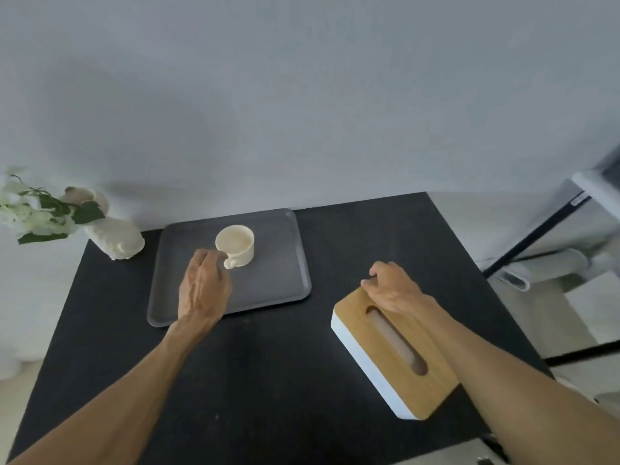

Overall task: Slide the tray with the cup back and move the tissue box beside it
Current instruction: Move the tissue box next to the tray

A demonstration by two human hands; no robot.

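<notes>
A grey tray (275, 283) lies at the back of the black table, close to the wall. A cream cup (236, 243) stands on it, its handle pointing toward me. My left hand (203, 286) hovers over the tray's near left part, with bent fingers reaching the cup's handle. I cannot make out whether they grip it. The tissue box (392, 357), white with a wooden lid and a long slot, lies at an angle at the front right, apart from the tray. My right hand (391, 290) curls over its far end.
A white vase (114, 236) with white flowers and green leaves stands at the table's back left corner, just left of the tray. The black table (268, 380) ends at the right near a white appliance and a black rail. A grey wall rises behind.
</notes>
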